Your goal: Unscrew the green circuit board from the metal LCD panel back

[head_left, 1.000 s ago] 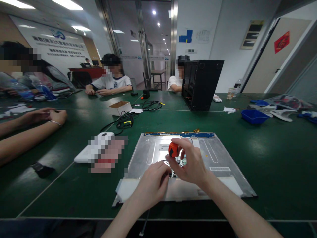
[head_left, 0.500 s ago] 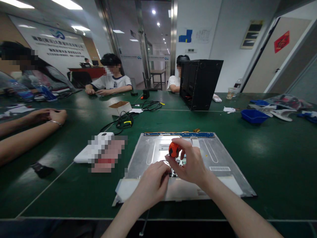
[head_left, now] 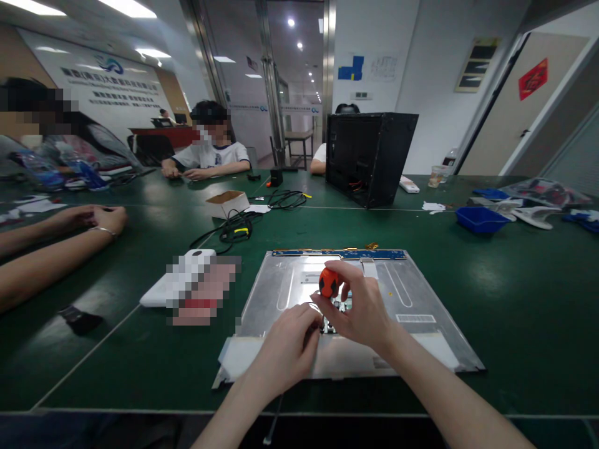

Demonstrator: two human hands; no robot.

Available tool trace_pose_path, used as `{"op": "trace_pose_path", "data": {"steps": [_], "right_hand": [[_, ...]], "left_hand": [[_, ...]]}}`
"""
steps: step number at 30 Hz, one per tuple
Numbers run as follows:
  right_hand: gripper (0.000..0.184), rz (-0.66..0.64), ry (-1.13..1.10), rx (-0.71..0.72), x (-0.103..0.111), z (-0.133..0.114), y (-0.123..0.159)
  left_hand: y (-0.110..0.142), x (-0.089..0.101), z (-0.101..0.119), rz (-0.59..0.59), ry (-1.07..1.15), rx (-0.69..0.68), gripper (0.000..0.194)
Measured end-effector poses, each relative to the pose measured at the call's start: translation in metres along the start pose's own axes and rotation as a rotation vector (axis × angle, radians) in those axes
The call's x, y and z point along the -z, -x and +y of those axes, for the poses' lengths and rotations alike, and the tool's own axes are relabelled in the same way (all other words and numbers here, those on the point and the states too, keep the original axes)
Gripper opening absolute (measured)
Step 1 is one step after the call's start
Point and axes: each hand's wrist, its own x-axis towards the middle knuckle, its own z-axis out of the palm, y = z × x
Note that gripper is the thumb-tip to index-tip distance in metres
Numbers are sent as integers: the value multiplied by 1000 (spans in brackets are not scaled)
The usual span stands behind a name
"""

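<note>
Computer case [head_left: 384, 159], at about 1 o'clock beyond the metal panel [head_left: 285, 293], has been turned since half a second ago: it shows more of its open side, and it covers more of the person behind, whose white sleeve [head_left: 319, 159] remains visible. The two working hands and the panel keep almost the same place.

The right hand [head_left: 362, 308] has thumb and index finger clamped on the orange-and-black handle [head_left: 328, 282], which stands above the middle of the panel, just beside the circuit board [head_left: 346, 304]. The left hand [head_left: 290, 340] bends its fingers near the board, at 7 o'clock from the handle; whether they pinch something I cannot tell.

The panel's near side lies close to the table edge at 6 o'clock, and a thin cable [head_left: 274, 424] hangs past this edge at 7 o'clock. At 3 o'clock, a wide stretch of green table [head_left: 524, 299] gives room. At 9 o'clock the room is narrower, up to the white device [head_left: 161, 290]; at 11 o'clock lies a coiled black cable [head_left: 236, 231].
</note>
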Motion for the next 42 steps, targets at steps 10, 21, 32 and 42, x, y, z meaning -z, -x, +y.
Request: {"op": "trace_pose_path", "data": {"steps": [10,21,32,42], "right_hand": [[38,87,50,23,3,0,0],[40,54,24,27,3,-1,-1],[38,31,27,34,3,-2,-1],[39,14,2,21,2,-1,0]], "left_hand": [[-1,1,1,-2,14,-10,14],[-2,1,3,3,25,2,11],[-1,1,2,19,8,-2,12],[-1,3,6,6,4,15,11]]}}
